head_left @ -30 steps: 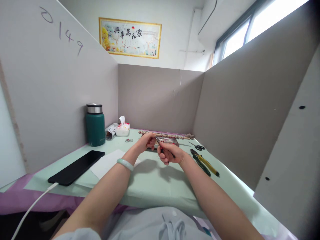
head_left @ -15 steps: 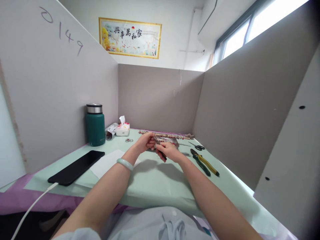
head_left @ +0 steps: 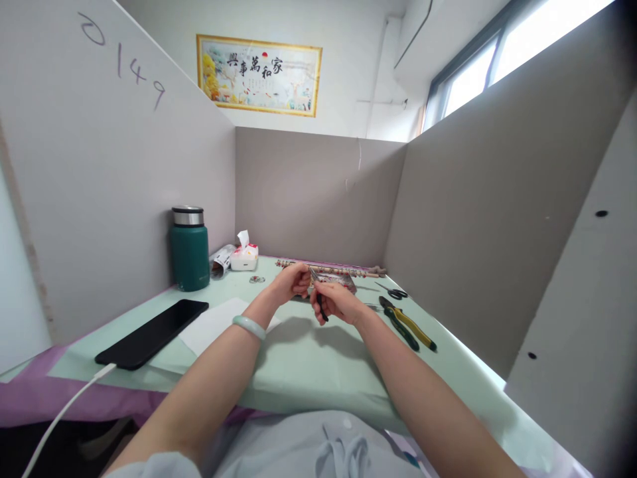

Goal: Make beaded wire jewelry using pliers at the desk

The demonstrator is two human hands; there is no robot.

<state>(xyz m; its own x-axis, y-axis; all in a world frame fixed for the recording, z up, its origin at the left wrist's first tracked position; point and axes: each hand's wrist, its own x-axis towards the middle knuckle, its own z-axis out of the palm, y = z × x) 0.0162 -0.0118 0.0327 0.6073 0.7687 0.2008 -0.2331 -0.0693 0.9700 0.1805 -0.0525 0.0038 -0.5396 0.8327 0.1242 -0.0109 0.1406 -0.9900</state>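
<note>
My two hands meet over the middle of the pale green table (head_left: 308, 372). My right hand (head_left: 337, 302) is closed round small black-handled pliers (head_left: 318, 297), whose thin jaws point up and left toward my left fingertips. My left hand (head_left: 293, 281), with a pale jade bangle (head_left: 249, 326) on the wrist, is pinched on something too small to make out at the pliers' tip. Just behind the hands lies a flat tray of small beads (head_left: 343, 281), and behind that a long strand of beads (head_left: 328, 269).
A green flask (head_left: 190, 248) stands at the left wall, with a tissue pack (head_left: 244, 255) and a small wrapped packet beside it. A black phone (head_left: 152, 333) on a white cable lies front left, next to white paper (head_left: 213, 325). Yellow-handled pliers (head_left: 408, 324) and small scissors (head_left: 393, 291) lie right. Partition walls close three sides.
My right hand has drawn up and left toward my left hand, and the pliers have tipped from slanting sideways to nearly upright. My left hand has barely moved.
</note>
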